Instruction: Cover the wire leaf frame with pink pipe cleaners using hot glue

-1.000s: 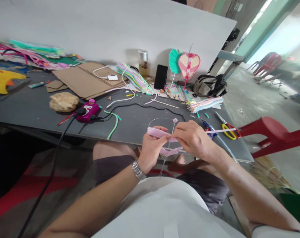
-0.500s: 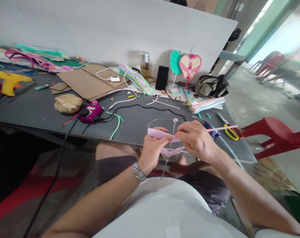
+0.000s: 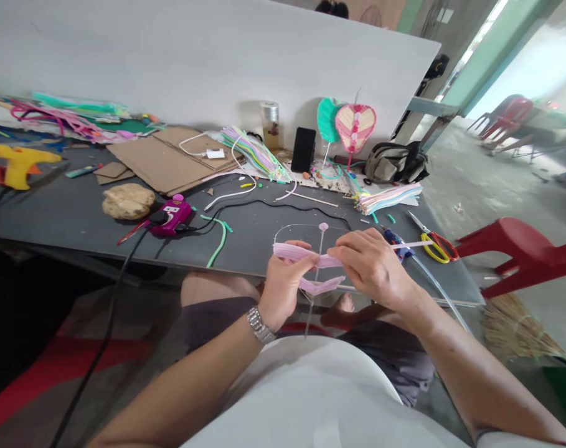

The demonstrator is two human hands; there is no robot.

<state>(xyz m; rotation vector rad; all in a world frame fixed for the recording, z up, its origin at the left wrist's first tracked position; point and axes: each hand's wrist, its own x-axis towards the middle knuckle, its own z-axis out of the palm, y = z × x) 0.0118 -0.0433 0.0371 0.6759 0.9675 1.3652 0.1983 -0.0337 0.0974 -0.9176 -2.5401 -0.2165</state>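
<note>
The left hand (image 3: 287, 280) and right hand (image 3: 371, 267) pinch a pleated pink strip (image 3: 294, 251) against a thin upright stick (image 3: 317, 264), folding it just over the front edge of the bench (image 3: 245, 252). A thin wire loop (image 3: 301, 226) stands beyond; yellow-handled scissors (image 3: 439, 247) lie right.

A pale pink pleated strip (image 3: 294, 252) is pinched between the left hand (image 3: 287, 286) and the right hand (image 3: 371, 267), folded across a thin clear stick (image 3: 317, 261) topped by a pink bead (image 3: 323, 227). A lower pink fold (image 3: 322, 285) crosses the same stick, and a thin clear loop (image 3: 301, 225) is arched behind.
</note>
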